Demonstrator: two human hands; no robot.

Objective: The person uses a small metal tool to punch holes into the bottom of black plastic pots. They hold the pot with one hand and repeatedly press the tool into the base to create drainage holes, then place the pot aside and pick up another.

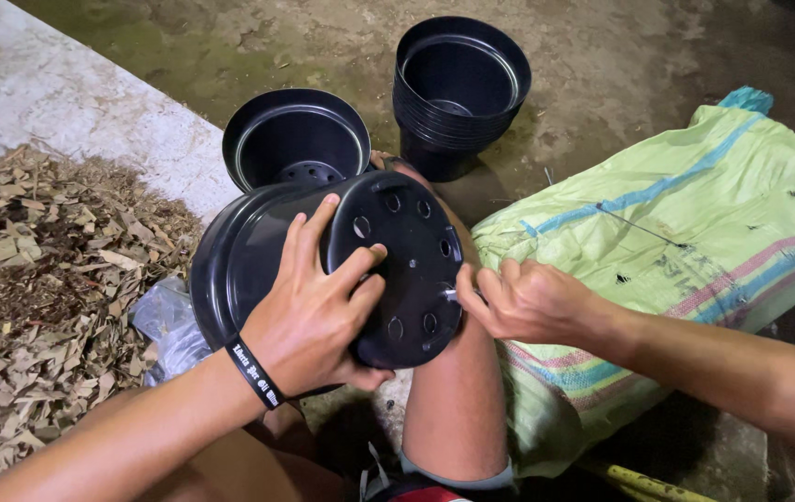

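Note:
A black plastic flower pot (258,246) lies on its side across my knee, its holed bottom (411,270) facing me. My left hand (318,311) grips the pot around its base, fingers spread over the wall and bottom; a black wristband sits on that wrist. My right hand (523,297) is pinched shut on a small thin metal tool whose tip touches a hole near the bottom's right edge. The tool is mostly hidden by my fingers.
Another single black pot (295,139) stands behind, and a stack of several black pots (458,88) further back. A pale green woven sack (685,232) lies at right. A heap of dry leaf and bark bits (35,288) covers the left, on a concrete slab (53,84).

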